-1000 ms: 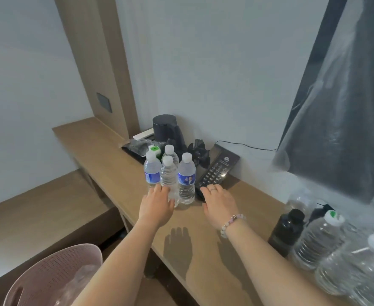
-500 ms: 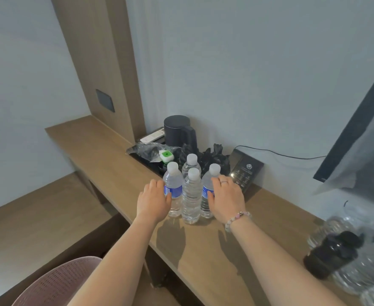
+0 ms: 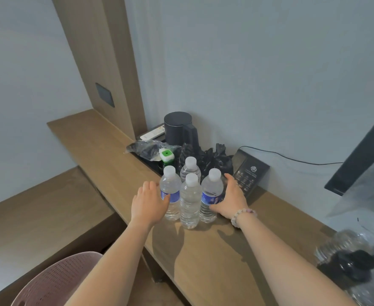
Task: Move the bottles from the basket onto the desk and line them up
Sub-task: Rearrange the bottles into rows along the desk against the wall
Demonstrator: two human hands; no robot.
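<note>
Four clear water bottles with white caps stand bunched on the wooden desk (image 3: 203, 250). The left bottle (image 3: 170, 184) and the right bottle (image 3: 211, 188) carry blue labels. Between them stands a plain front bottle (image 3: 190, 202), with a back bottle (image 3: 190, 168) behind it. My left hand (image 3: 148, 202) presses its fingers against the left bottle's side. My right hand (image 3: 232, 199) cups the right bottle, thumb in front and fingers behind it. The pink perforated basket (image 3: 55, 281) sits low at the bottom left; its inside is hidden.
Behind the bottles are a black kettle (image 3: 178, 129), a crumpled black bag (image 3: 210, 155), a green-capped container (image 3: 166, 156) and a black phone (image 3: 251, 175) with a cord. More blurred bottles (image 3: 347, 257) lie at the desk's right end, under a dark screen (image 3: 362, 155).
My right hand has slid from the front of the right bottle round to its right side. My left hand stays on the left bottle. The view has shifted left.
</note>
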